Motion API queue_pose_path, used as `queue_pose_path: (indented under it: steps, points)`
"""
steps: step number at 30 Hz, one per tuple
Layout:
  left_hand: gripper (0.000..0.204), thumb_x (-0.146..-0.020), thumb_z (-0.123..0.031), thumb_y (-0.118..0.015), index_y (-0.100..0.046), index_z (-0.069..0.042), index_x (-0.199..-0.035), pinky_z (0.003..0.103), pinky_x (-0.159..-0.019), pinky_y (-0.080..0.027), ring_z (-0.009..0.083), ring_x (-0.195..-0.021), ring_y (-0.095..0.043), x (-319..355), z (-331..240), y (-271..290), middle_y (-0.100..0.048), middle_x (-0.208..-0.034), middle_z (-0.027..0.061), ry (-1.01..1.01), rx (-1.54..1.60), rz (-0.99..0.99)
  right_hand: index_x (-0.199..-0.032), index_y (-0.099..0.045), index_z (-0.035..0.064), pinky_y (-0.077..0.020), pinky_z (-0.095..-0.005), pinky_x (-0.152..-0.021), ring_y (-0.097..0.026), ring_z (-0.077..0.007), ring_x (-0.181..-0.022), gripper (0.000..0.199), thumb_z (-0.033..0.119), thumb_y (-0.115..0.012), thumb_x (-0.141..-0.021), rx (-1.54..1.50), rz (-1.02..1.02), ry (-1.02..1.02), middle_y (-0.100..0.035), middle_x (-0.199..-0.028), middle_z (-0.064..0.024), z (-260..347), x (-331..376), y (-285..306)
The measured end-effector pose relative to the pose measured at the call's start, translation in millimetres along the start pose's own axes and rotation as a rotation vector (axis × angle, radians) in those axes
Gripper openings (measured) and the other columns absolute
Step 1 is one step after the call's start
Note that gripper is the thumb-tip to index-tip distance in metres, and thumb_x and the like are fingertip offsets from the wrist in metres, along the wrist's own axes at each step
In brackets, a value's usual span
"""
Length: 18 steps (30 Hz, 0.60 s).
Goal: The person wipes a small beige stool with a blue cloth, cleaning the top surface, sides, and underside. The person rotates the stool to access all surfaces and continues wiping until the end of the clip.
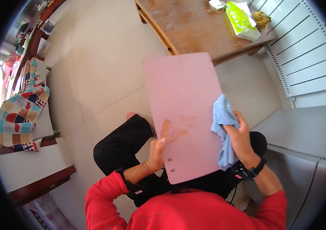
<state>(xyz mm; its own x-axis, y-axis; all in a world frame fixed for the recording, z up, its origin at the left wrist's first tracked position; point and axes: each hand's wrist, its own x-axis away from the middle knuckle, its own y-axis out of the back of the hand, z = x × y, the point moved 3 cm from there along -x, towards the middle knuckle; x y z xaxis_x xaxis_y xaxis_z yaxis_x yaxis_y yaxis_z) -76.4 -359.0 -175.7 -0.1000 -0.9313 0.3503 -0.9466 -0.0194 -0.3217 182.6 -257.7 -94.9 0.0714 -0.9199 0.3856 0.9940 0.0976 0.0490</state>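
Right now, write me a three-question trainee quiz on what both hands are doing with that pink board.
1. True or false: the left hand grips the pink board at its lower left edge, near the butterfly picture.
2. What does the right hand hold against the board's right edge?
A. a sponge
B. a light blue cloth
C. a brush
3. Fill in: beyond the board's far end stands a wooden ____ bearing a green and white packet.

Key
1. True.
2. B, the light blue cloth.
3. Table.
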Motion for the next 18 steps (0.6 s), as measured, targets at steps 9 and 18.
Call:
queue_pose_path:
  steps: [9,18]
  points:
    - [0.049,-0.102,-0.036,-0.046,-0.059,0.005,-0.125,0.028,-0.087,-0.049,0.0130,-0.099,-0.060,-6,35,62,-0.064,-0.111,0.0062,0.091,0.434,-0.227,-0.116,-0.058,0.0000,-0.0462,-0.0228,-0.071,-0.053,-0.0056,-0.082,0.027,0.010,-0.065,-0.092,0.076,-0.003,-0.038,-0.060,-0.093,-0.0010,-67,-17,-75]
    - [0.057,-0.101,-0.035,-0.043,-0.039,0.001,-0.145,0.037,-0.109,-0.038,0.0253,-0.133,-0.047,-19,64,68,-0.046,-0.146,0.0142,0.081,0.449,-0.150,-0.117,-0.057,0.0015,-0.0481,-0.0247,-0.066,-0.056,-0.0081,-0.077,0.029,0.012,-0.066,-0.091,0.111,0.009,-0.043,-0.061,-0.093,-0.0026,-110,-42,-80]
